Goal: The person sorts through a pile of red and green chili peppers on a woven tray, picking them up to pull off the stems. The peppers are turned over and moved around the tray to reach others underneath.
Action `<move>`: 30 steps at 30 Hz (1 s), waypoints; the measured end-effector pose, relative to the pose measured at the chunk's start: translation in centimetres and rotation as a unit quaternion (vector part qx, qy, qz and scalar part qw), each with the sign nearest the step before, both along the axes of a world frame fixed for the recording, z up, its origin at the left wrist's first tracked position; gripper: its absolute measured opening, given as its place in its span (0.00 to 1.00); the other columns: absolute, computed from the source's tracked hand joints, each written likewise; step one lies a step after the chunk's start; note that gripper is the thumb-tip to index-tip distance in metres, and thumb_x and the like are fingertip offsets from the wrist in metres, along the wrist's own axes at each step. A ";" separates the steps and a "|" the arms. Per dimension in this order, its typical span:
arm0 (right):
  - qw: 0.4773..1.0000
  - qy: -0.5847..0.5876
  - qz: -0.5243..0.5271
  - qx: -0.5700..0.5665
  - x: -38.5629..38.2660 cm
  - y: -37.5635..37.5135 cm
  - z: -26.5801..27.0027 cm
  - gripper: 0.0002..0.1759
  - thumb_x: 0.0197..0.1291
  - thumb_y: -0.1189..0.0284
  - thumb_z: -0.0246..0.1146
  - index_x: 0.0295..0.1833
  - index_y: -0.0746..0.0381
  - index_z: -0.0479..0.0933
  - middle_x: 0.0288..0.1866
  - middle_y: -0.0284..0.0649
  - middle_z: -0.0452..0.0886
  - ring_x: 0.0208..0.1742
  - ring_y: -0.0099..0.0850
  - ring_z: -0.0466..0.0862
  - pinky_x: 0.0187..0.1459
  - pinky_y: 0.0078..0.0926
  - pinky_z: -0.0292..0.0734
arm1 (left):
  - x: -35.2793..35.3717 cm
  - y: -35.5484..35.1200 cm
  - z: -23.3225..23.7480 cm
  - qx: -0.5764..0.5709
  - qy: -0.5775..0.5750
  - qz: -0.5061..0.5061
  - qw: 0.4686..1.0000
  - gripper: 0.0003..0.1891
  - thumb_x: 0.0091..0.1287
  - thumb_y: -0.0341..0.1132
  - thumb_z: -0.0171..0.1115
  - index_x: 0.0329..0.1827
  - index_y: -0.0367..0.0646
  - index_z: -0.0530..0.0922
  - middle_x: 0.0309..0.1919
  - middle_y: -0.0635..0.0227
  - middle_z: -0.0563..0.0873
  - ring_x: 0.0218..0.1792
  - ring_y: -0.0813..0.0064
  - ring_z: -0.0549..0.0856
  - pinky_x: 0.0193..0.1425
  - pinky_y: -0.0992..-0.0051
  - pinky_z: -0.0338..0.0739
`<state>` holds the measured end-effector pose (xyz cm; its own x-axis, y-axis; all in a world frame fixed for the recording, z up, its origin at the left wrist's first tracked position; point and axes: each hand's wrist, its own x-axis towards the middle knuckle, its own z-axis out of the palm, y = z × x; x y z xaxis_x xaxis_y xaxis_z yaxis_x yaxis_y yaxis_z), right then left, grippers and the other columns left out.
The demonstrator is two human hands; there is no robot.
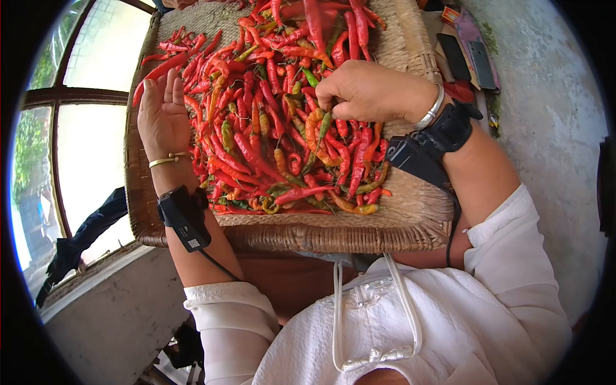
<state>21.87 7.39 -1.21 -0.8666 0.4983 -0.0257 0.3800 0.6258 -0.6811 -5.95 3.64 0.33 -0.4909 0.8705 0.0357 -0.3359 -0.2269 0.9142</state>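
A person in a white shirt (pixel 321 327) reaches both bare hands over a wide woven tray (pixel 308 237), where a heap of red peppers (pixel 249 151), flecked with orange and green, fills the upper middle of the frame. The hands are well apart. At left, the left hand (pixel 162 119) turns its palm up, thumb spread from loosely curved fingers; a long red pepper (pixel 173 62) lies behind the fingertips, though whether they touch it cannot be told. Right of center, the right hand (pixel 356 93) bends its fingers inward over the heap, a bright green pepper (pixel 310 77) just beside its knuckles and a dull green one (pixel 325 124) just below the thumb; whether the fingertips close on anything is hidden. Working well here probably means a light pinch near the stem, one pepper at a time, since thin skins and tangled stalks could tear or drag neighbors along. Keeping the open palm low over the tray would likely guard against spills past the rim, and the cabled black devices (pixel 185 218) on both forearms seem best held clear of the pile.
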 end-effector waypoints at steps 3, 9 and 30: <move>0.997 -0.072 -0.006 0.017 -0.5 0.1 0.5 0.09 0.46 0.74 0.59 0.35 0.62 0.77 0.30 0.45 0.79 0.35 0.41 0.80 0.37 0.36 0.73 | 0.0 -0.4 -1.3 -0.121 0.010 -0.086 0.989 0.15 0.65 0.39 0.54 0.44 0.34 0.73 0.36 0.62 0.80 0.29 0.76 0.81 0.34 0.79 0.78; 0.998 -0.032 -0.039 0.029 -1.1 -0.2 1.0 0.08 0.45 0.74 0.59 0.34 0.61 0.78 0.29 0.45 0.79 0.35 0.42 0.80 0.37 0.37 0.74 | 8.0 -3.0 -0.6 -0.248 0.290 -0.427 0.820 0.15 0.64 0.38 0.57 0.46 0.36 0.76 0.26 0.73 0.80 0.20 0.88 0.75 0.24 0.87 0.71; 0.898 0.153 -0.163 -0.380 -2.3 -0.6 1.0 0.14 0.60 0.65 0.56 0.30 0.66 0.76 0.19 0.32 0.74 0.17 0.17 0.71 0.20 0.13 0.66 | 7.4 -2.6 -0.4 -0.220 0.234 -0.386 0.865 0.12 0.63 0.39 0.58 0.41 0.39 0.76 0.25 0.78 0.76 0.21 0.91 0.72 0.23 0.90 0.66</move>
<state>19.57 6.78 -0.25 -0.7020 0.6662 -0.2515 0.1816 -0.1740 -0.9679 1.41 1.03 -0.09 0.2215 0.9123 -0.3444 0.1990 0.3034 0.9318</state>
